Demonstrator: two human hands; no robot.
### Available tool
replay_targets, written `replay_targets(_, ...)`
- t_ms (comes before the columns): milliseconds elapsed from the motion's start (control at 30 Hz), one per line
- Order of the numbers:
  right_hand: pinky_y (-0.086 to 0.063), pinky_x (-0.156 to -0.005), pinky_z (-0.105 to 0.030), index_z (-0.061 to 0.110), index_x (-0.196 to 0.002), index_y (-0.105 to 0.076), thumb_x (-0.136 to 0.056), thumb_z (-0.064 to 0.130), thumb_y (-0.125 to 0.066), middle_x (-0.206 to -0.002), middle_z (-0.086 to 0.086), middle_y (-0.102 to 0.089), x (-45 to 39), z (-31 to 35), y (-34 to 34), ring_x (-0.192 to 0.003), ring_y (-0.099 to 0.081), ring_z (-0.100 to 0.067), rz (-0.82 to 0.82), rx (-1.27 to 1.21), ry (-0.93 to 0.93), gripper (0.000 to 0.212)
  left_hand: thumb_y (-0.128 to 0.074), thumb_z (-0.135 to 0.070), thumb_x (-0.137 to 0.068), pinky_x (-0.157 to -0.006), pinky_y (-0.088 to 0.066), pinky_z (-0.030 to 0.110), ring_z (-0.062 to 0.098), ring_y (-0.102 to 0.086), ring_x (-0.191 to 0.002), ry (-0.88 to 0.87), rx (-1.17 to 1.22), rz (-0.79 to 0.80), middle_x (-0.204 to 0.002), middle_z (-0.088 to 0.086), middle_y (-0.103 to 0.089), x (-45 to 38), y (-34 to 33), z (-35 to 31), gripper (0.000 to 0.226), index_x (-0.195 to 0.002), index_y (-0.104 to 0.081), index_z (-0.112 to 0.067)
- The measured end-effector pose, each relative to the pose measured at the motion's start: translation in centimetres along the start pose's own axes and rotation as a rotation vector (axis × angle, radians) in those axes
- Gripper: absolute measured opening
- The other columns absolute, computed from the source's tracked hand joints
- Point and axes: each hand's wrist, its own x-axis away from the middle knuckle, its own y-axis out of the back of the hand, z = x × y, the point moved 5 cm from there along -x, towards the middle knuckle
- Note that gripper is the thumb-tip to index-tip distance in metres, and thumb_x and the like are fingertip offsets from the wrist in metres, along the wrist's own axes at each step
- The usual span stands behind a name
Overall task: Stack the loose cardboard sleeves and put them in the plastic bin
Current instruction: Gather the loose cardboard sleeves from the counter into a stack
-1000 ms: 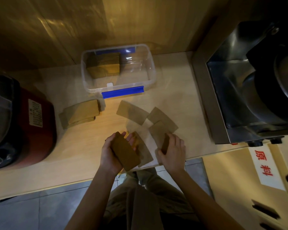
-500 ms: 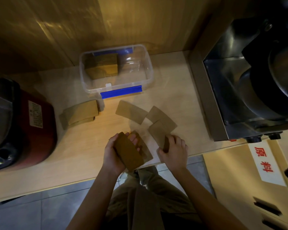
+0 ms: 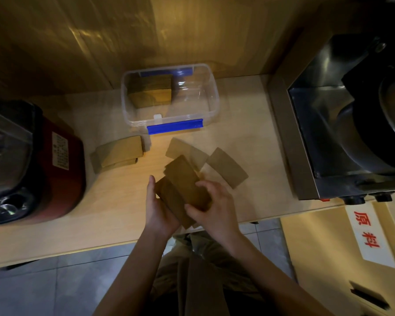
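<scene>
Pale wooden counter (image 3: 114,201) holds the clear plastic bin (image 3: 211,99). Left hand (image 3: 157,208) cups flat brown cardboard sleeves (image 3: 180,188); right hand (image 3: 212,206) presses another on. Light, stiff and likely slippery, they are best pinched at the edges.

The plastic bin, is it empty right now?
No, the plastic bin already holds a stack of cardboard sleeves at its left end.
</scene>
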Motion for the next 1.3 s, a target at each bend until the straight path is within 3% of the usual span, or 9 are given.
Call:
replay_targets(133,-0.042,-0.088,-0.037,0.025,-0.109,-0.055,-0.069,0.042,-0.066,-0.115,0.0,-0.059,0.3,0.8,-1.5,-0.1,-0.051,-0.018,0.106,0.112,0.04,0.045,-0.062,-0.069,-0.057,-0.101,-0.042,0.042,0.023,-0.056,-0.112,-0.024,0.05,0.075,-0.121,0.009,-0.059,-0.1,-0.5,-0.3,0.085,-0.124,-0.052,-0.017)
replay_targets(300,-0.039,-0.087,-0.035,0.023,-0.11,-0.055,-0.071,0.04,-0.066,-0.113,0.0,-0.061,0.8,1.0,-2.0,-0.102,-0.053,-0.019,0.126,0.165,0.131,0.043,-0.08,-0.05,-0.05,-0.088,-0.054,0.037,0.021,-0.066,-0.097,-0.055,0.093,0.057,-0.109,0.01,-0.067,0.0,0.0,-0.5,0.079,-0.116,-0.055,-0.014)
replay_targets(467,-0.037,-0.091,-0.034,0.02,-0.113,-0.057,-0.074,0.039,-0.068,-0.117,-0.002,-0.062,1.1,1.1,-2.3,-0.106,-0.052,-0.02,0.192,0.158,0.164,0.044,-0.061,-0.044,-0.071,-0.078,-0.057,0.032,0.016,-0.067,-0.097,-0.064,0.057,-0.014,-0.1,0.003,-0.072,0.1,0.9,-0.2,0.052,-0.113,-0.058,-0.014)
replay_targets(600,-0.039,-0.093,-0.031,0.022,-0.113,-0.057,-0.084,0.045,-0.052,-0.12,0.002,-0.058,1.2,0.2,-2.6,-0.11,-0.045,-0.014,0.304,0.069,0.109,0.037,-0.065,-0.037,-0.069,-0.07,-0.058,0.03,0.012,-0.07,-0.083,-0.076,0.011,-0.096,-0.089,0.0,-0.072,0.1,1.9,-0.4,0.032,-0.097,-0.066,-0.02)
replay_targets(733,-0.045,-0.087,-0.029,0.019,-0.105,-0.06,-0.093,0.027,-0.046,-0.108,0.001,-0.059,0.6,-2.4,-2.2,-0.104,-0.05,-0.015,0.133,0.002,-0.052,0.02,-0.069,-0.036,-0.066,-0.063,-0.058,0.033,0.014,-0.071,-0.081,-0.094,-0.001,-0.186,-0.082,-0.002,-0.074,0.3,2.9,-0.7,0.029,-0.092,-0.067,-0.022)
replay_targets(800,-0.038,-0.095,-0.028,0.019,-0.116,-0.055,-0.091,0.03,-0.049,-0.123,-0.002,-0.055,0.2,-3.8,-2.7,-0.116,-0.044,-0.018,0.128,0.208,-0.051,0.027,-0.07,-0.037,-0.066,-0.062,-0.057,0.034,0.014,-0.071,-0.082,-0.098,0.003,-0.219,-0.083,-0.002,-0.075,0.6,3.4,-0.8,0.033,-0.096,-0.067,-0.023)
replay_targets(900,-0.03,-0.105,-0.037,0.021,-0.134,-0.033,-0.081,0.048,-0.054,-0.144,-0.007,-0.035,0.2,-5.6,-4.2,-0.131,-0.028,-0.024,0.244,0.473,-0.068,0.063,-0.07,-0.039,-0.066,-0.065,-0.057,0.034,0.015,-0.071,-0.084,-0.098,0.0,-0.255,-0.087,-0.002,-0.076,0.9,4.0,-0.9,0.037,-0.099,-0.066,-0.023)
replay_targets(1000,-0.027,-0.107,-0.041,0.018,-0.139,-0.019,-0.075,0.06,-0.054,-0.15,-0.011,-0.024,0.5,-6.5,-5.2,-0.133,-0.023,-0.029,0.278,0.659,-0.07,0.085,-0.069,-0.04,-0.064,-0.075,-0.054,0.037,0.015,-0.071,-0.083,-0.093,0.008,-0.276,-0.087,-0.001,-0.076,1.1,4.2,-0.7,0.036,-0.095,-0.067,-0.022)
replay_targets(1300,-0.032,-0.1,-0.035,0.02,-0.135,-0.028,-0.073,0.048,-0.064,-0.134,-0.004,-0.041,0.0,-7.0,-4.9,-0.122,-0.034,-0.021,0.216,0.528,-0.07,0.077,-0.069,-0.044,-0.062,-0.079,-0.052,0.038,0.015,-0.07,-0.084,-0.041,0.006,-0.284,-0.088,0.0,-0.075,0.6,4.1,-0.5,0.045,-0.099,-0.067,-0.019)
